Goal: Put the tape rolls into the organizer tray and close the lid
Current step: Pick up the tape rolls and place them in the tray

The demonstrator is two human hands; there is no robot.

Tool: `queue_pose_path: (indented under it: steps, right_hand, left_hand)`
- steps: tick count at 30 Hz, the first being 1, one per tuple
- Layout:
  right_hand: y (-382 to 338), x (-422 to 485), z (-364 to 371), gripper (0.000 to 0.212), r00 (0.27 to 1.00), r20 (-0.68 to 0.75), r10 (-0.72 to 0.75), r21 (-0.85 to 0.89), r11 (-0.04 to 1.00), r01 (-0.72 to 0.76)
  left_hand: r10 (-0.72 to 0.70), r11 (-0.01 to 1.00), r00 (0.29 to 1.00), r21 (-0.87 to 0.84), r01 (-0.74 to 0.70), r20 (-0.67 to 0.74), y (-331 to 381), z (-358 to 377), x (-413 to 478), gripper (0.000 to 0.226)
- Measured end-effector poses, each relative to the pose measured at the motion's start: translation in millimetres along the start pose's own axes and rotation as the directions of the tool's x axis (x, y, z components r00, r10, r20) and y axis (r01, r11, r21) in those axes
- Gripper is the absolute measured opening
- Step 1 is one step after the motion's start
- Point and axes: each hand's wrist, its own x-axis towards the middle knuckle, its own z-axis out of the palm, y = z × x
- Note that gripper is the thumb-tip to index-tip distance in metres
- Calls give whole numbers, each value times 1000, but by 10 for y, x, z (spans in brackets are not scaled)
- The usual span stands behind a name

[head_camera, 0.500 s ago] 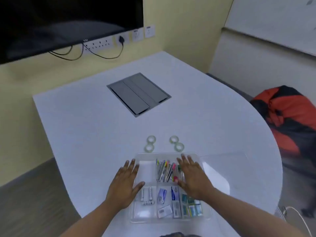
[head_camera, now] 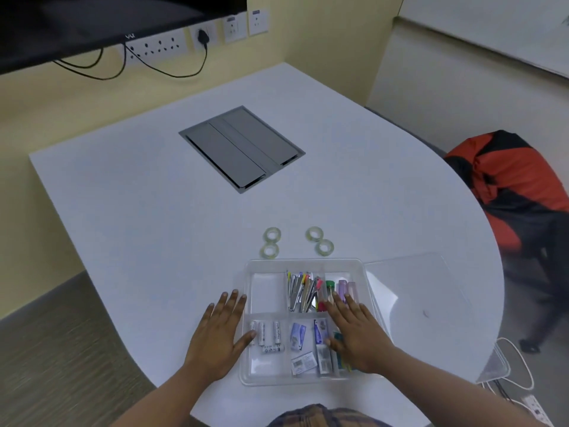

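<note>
Your left hand [head_camera: 217,337]: it lies flat, palm down, at the left edge of the organizer tray [head_camera: 308,261]; the fingers [head_camera: 234,303] are spread and grip nothing, and the thumb reaches over the tray wall toward the batteries [head_camera: 266,334].
Your right hand [head_camera: 357,334]: it lies flat over the tray's right side, fingers extended and empty, covering part of the near right compartment.
Tape rolls [head_camera: 272,235]: you have four of them flat on the white table [head_camera: 154,195], just beyond the tray's far wall; two sit to the left, one behind the other, and two to the right, almost touching. None is in the tray.
Tray contents: the far left compartment is bare; pens and markers [head_camera: 301,292] fill the far middle one; small tubes stand at the far right; batteries lie in the near left; small packets [head_camera: 298,334] lie in the near middle.
Lid [head_camera: 412,291]: clear, open, lying flat on the table to the right of the tray.
Table centre: a grey cable hatch [head_camera: 241,147] is set into the top, well apart from your hands.
</note>
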Motion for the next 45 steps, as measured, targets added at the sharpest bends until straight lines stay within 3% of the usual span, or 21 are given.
queue_pose_path:
  steps: [5, 11, 17, 22, 27, 32, 35, 40, 42, 45]
  right_hand:
    - [-48, -5, -24, 81, 999, -8, 52, 82, 995, -51]
    - [-145, 78, -235, 74, 971, -192, 141, 208, 973, -100]
    - [-77, 482, -666, 48, 935, -298, 194, 297, 949, -102]
    - [151, 986, -925, 41, 941, -250, 228, 336, 932, -137]
    - [332, 1549, -1010, 43, 905, -126, 407, 438, 841, -317]
    - [397, 1931, -956, 47, 804, 61, 592, 529, 663, -529]
    - [408, 2017, -909, 55, 801, 44, 597, 471, 695, -543]
    - [428, 2008, -897, 41, 788, 41, 614, 467, 686, -558]
    - [409, 1938, -921, 46, 780, 7, 626, 493, 676, -547]
    - [274, 1765, -948, 52, 799, -102, 593, 637, 656, -405]
  left_hand:
    - [-10, 990, 1000, -138, 7, -19, -125, -75, 101, 76]
    - [-3, 944, 1000, -329, -7, -30, -418, -104, 299, 66]
    - [-85, 989, 993, -114, 94, 86, -559, -15, 596, 105]
    - [-173, 980, 959, -62, 192, 224, -516, 115, 689, 122]
    - [-191, 979, 926, -3, 203, 327, -530, 149, 749, 118]
    - [-184, 979, 917, -12, 201, 353, -550, 169, 754, 116]
    - [-185, 979, 911, -11, 204, 369, -544, 157, 757, 115]
    - [-187, 979, 903, -3, 204, 386, -529, 120, 773, 114]
    - [-185, 979, 903, -7, 204, 387, -531, 118, 766, 113]
    - [-182, 979, 900, -13, 204, 396, -538, 132, 768, 111]
